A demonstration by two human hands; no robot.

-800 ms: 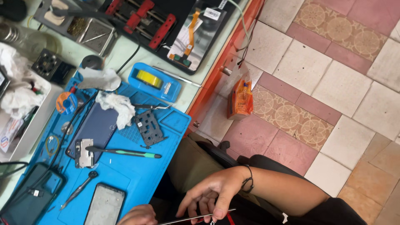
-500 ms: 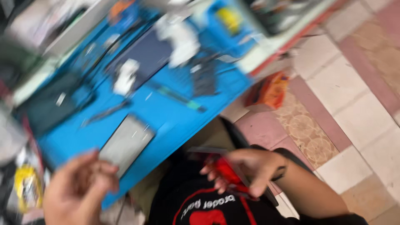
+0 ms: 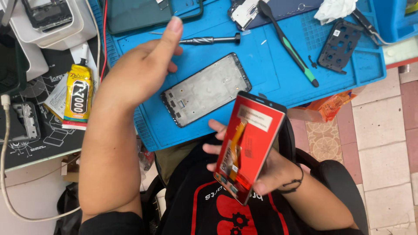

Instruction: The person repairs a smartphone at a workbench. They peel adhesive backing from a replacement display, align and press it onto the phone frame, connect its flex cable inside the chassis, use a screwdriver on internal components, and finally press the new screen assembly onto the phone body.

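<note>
Right hand (image 3: 257,169) grasps 1 red-backed replacement phone screen (image 3: 249,148) by its long edges, fingers wrapped behind it, thumb side toward the body. The panel is held over the lap, just off the near edge of the blue work mat (image 3: 270,74), tilted with its long axis running from lower left to upper right. An orange flex cable (image 3: 235,150) lies along the red backing.

Left hand (image 3: 139,74) is released and holds nothing: fingers loosely curled, thumb extended, raised above the mat's left part.

Bare phone frame (image 3: 207,89) lies flat on the mat, apart from both hands. Its long axis also runs lower left to upper right, close to parallel with the held screen. The frame lies up and to the left of the screen, between the 2 hands; the left hand appears nearer to it, the right hand being further back over the lap.

Other items on the mat: 1 metal screwdriver (image 3: 209,40) beyond the frame, 1 green-and-black pry tool (image 3: 289,45) to the right, 1 black inner cover plate (image 3: 338,43) near the far right corner. A yellow glue tube (image 3: 78,91) rests on the table to the left of the mat.
</note>
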